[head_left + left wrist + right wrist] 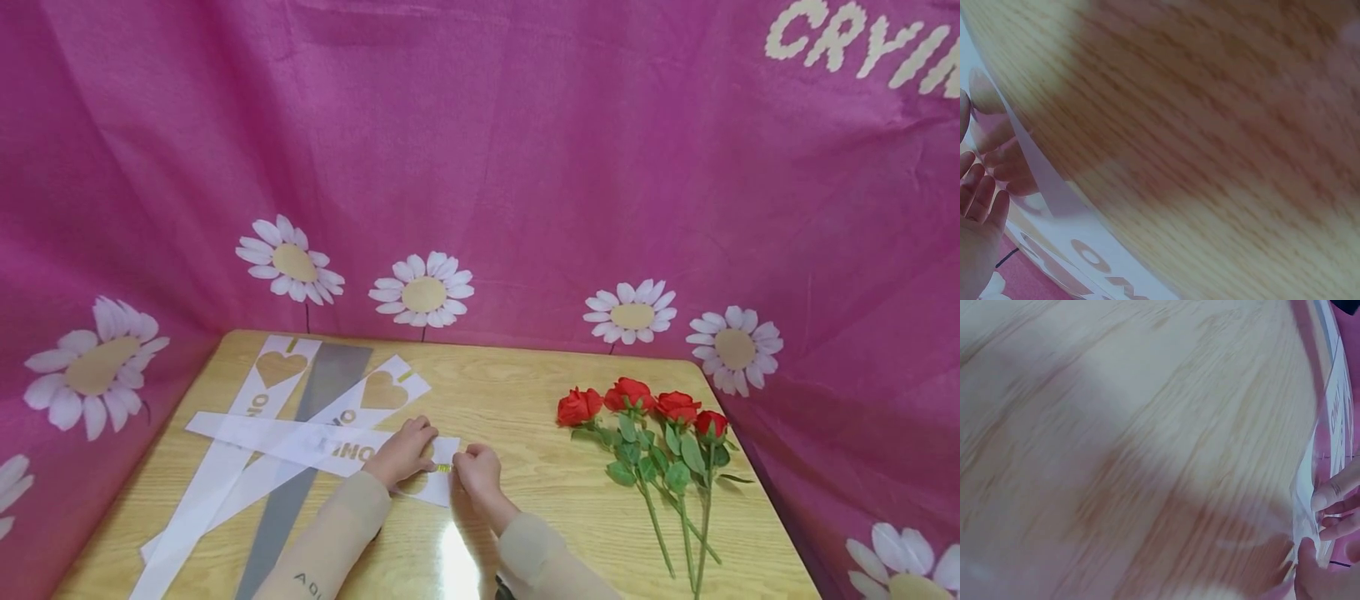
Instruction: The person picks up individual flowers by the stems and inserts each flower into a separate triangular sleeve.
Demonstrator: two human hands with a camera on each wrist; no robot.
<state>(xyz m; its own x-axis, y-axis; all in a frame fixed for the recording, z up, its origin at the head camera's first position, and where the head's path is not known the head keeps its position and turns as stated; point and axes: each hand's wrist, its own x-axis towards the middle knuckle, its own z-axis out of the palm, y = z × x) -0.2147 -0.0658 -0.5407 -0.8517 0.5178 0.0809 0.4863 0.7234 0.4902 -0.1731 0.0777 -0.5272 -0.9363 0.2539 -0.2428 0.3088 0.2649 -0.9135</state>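
Note:
A long white tapered flower sleeve with gold lettering lies across the other sleeves, its wide end between my hands. My left hand rests on that wide end, over most of its heart window. In the left wrist view the fingers of the left hand are fairly straight and close over the shiny film. At the sleeve's end edge my right hand pinches with thumb and curled fingers, beside a small yellow strip. The right wrist view shows the right thumb right at the sleeve's edge.
Two more white sleeves with heart windows, a left sleeve and a slanting sleeve, lie under the first. A grey sleeve lies among them. Several red roses with green stems lie at the right. A pink curtain surrounds the table.

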